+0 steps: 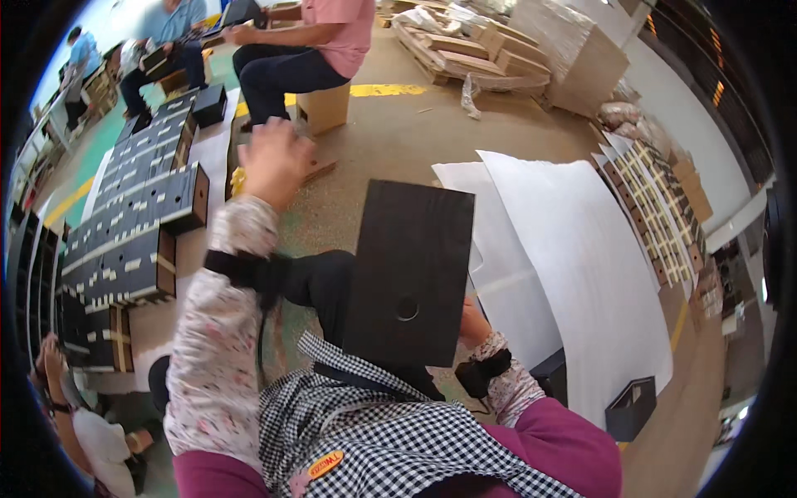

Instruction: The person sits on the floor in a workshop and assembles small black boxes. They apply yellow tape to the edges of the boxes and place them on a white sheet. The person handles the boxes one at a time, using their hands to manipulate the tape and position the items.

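Observation:
In front of my lap a flat-faced black box (413, 266) with a round finger hole stands tilted, its broad face toward me. My right hand (475, 324) grips its right edge; the fingers behind the box are hidden. Away from the box, my left hand (276, 159) is raised at the upper left, slightly blurred, with its fingers apart and nothing visible in them. Beside that hand, a small yellow thing (239, 180) shows in part, and I cannot make out what it is.
Rows of black boxes with tape strips (124, 257) stand on the left. White sheets (556, 249) lie on the right, a small black box (631, 408) at their near edge. Taped stacks (647, 207) and a wooden pallet (473, 58) lie beyond. Co-workers sit ahead; another person's hand (51, 361) shows lower left.

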Demonstrator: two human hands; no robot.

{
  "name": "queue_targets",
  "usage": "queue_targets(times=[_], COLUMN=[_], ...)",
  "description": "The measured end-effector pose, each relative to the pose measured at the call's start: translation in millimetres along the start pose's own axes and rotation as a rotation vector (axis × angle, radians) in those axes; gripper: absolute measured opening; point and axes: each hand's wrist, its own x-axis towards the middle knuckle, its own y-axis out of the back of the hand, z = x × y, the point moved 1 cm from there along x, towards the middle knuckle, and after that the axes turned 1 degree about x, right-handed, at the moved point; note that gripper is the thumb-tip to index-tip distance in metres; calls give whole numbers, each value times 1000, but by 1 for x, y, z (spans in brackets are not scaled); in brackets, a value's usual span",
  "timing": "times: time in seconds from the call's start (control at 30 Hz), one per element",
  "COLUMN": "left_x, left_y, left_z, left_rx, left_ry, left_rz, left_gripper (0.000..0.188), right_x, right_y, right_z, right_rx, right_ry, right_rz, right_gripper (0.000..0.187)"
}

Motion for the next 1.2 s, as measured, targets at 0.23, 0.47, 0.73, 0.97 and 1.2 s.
queue_targets(times=[0.23, 0.47, 0.73, 0.97, 1.2], left_x=[-100, -171, -184, -177, -179], left_y=[2, -11, -10, 1, -17], left_z=[-15, 32, 37, 41, 41], left_rx=[-1009, -1427, -1468, -1234, -1571], left_ry=[-128, -40, 59, 12, 104], left_rz=[-388, -531, -382, -477, -358], left_gripper=[42, 42, 43, 41, 41], right_x=[7, 20, 35, 35, 22], right_y=[-3, -20, -51, -68, -65], right_z=[3, -8, -33, -49, -24], right_rx=[-594, 275, 789, 957, 830], right_ry=[365, 88, 28, -11, -114], right_rz=[-2, 36, 3, 0, -28], right_gripper=[39, 39, 40, 41, 44])
